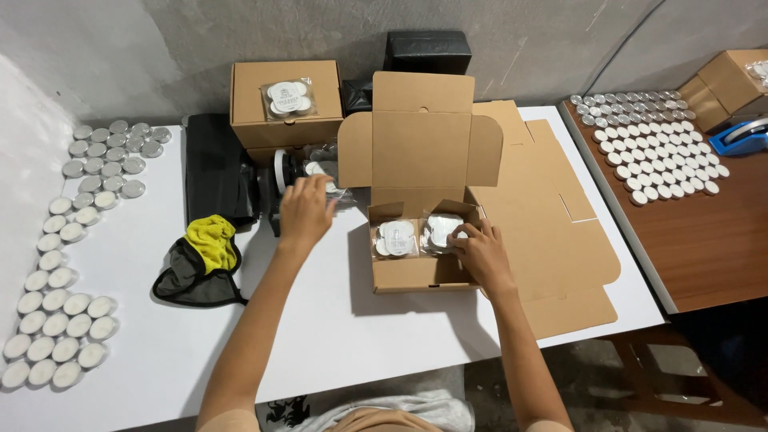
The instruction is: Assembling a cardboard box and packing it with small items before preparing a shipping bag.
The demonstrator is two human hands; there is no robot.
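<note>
While hands [480, 252] busy, open box [416, 256] flap away

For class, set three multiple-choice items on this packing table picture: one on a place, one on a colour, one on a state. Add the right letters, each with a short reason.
1. Where does the right hand rest?
A. on the tape dispenser
B. in the open cardboard box, on a clear packet of tealights
C. on the yellow cloth

2. What colour is the cloth lying on the black pouch?
A. yellow
B. red
C. white

3. How is the box in front of the person?
A. taped shut
B. crushed flat
C. open, lid flap standing up

Answers:
1 B: the fingers lie on the right-hand packet inside the box, while the left hand reaches toward packets beside the closed box.
2 A: the folded cloth is bright yellow.
3 C: the lid and side flaps stand upright behind the packets.
</note>
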